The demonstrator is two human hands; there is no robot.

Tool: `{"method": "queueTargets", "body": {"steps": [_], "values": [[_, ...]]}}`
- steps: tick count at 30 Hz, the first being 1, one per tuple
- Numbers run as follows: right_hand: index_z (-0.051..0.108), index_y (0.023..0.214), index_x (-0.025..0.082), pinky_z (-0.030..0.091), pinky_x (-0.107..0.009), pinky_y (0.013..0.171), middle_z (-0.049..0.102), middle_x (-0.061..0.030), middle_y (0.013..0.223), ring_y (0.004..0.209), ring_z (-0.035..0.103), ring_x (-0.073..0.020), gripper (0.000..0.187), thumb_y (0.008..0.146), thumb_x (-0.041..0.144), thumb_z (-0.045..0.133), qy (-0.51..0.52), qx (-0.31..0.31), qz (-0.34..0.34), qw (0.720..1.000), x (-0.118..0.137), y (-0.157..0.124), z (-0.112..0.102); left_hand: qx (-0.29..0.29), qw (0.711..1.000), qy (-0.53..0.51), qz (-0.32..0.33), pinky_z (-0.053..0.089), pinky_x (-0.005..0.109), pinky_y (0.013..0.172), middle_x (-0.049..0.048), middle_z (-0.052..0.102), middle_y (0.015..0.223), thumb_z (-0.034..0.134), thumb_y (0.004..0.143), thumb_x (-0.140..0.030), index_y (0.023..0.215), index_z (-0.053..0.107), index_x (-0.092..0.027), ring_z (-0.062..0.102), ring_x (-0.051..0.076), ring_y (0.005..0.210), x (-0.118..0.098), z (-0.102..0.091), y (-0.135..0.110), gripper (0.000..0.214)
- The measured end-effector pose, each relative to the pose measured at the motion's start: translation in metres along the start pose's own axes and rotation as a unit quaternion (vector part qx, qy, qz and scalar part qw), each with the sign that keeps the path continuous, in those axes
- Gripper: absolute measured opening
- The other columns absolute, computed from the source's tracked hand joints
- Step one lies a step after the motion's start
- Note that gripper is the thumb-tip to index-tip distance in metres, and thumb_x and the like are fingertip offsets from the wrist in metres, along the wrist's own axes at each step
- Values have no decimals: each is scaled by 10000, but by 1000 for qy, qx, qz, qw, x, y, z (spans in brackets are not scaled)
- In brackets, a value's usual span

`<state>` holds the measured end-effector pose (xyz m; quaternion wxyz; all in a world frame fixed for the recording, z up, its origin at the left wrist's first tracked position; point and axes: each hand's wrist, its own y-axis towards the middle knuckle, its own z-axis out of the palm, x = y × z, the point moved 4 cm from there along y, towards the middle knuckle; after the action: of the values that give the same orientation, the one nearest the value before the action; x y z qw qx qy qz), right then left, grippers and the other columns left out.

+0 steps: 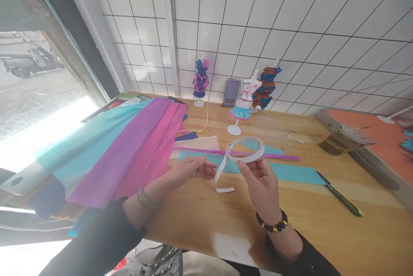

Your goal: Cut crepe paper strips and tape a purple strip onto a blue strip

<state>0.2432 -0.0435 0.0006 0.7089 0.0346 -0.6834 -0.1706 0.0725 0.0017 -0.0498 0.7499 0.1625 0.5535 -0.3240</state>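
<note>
My right hand [263,183] grips a roll of white tape [245,159] by its near edge, above the wooden table. A loose strip of tape [219,177] hangs from the roll's left side and curls at its lower end. Just left of that strip is my left hand [193,169], fingers apart, with nothing visible in it. Beneath the hands lie a long blue paper strip [293,173] and a narrow purple strip [284,156]. To the right, a green and black utility knife [343,200] rests with its blade tip on the blue strip's end.
Purple, pink and turquoise sheets [129,138] spread over the table's left side. Small dressed mannequins stand along the tiled wall, the nearest in a blue skirt [241,113]. A lidded plastic cup [345,140] stands at the right. A window [41,73] is at the left.
</note>
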Motion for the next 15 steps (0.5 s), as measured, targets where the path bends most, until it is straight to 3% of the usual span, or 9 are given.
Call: {"method": "queueTargets", "body": {"steps": [4, 9, 15], "values": [[545, 965, 232, 453, -385, 861, 622, -62, 1031, 962, 570, -192, 208, 768, 265, 599, -10, 19, -17, 1000, -2, -1, 6, 58, 995, -56, -66, 460, 277, 615, 100, 686, 794, 466, 822, -474, 984, 630, -134, 618, 160, 658, 4, 10, -5, 412], [553, 938, 227, 459, -373, 849, 623, -62, 1011, 937, 573, -186, 182, 764, 253, 599, -9, 29, -28, 999, -3, -2, 8, 108, 982, -87, -128, 327, 206, 415, 75, 670, 698, 434, 847, -454, 1071, 586, -146, 487, 81, 439, 6, 14, -10, 409], [566, 925, 223, 476, -325, 796, 609, -46, 941, 875, 569, -158, 188, 747, 195, 619, -16, 65, -49, 997, -5, -6, 10, 206, 957, -161, -127, 417, 274, 568, 103, 646, 743, 479, 811, -477, 1015, 569, -94, 593, 169, 640, 9, 24, -11, 443]]}}
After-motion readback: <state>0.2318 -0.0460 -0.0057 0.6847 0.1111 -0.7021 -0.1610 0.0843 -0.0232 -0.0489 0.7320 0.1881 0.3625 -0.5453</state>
